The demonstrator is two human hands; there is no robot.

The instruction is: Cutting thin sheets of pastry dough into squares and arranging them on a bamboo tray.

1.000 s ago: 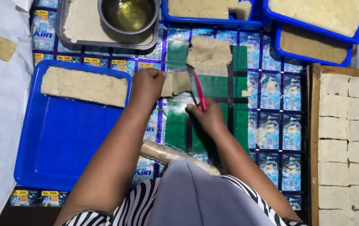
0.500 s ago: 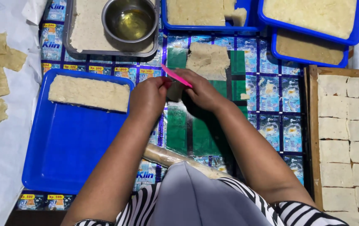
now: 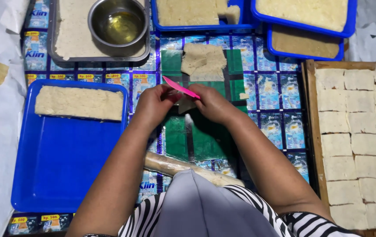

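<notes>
My left hand (image 3: 155,105) and my right hand (image 3: 212,104) meet over the green plastic sheet (image 3: 205,140) in the middle. Between them they pinch a small pale piece of dough (image 3: 184,104). A pink flat scraper (image 3: 181,87) sticks up and to the left from my right hand's fingers. Just beyond the hands lies a small stack of thin dough pieces (image 3: 204,62) on the sheet. A wooden rolling pin (image 3: 174,166) rests near my body.
A blue tray (image 3: 60,175) at left holds a dough slab (image 3: 79,102). A metal tray with a steel bowl of oil (image 3: 118,23) stands behind. More blue trays (image 3: 304,16) sit at the back. A wooden board (image 3: 310,131) at right bears several dough squares.
My right hand has come up from the sheet to meet my left hand, bringing the pink scraper with it. The dough piece now sits pinched between both hands.
</notes>
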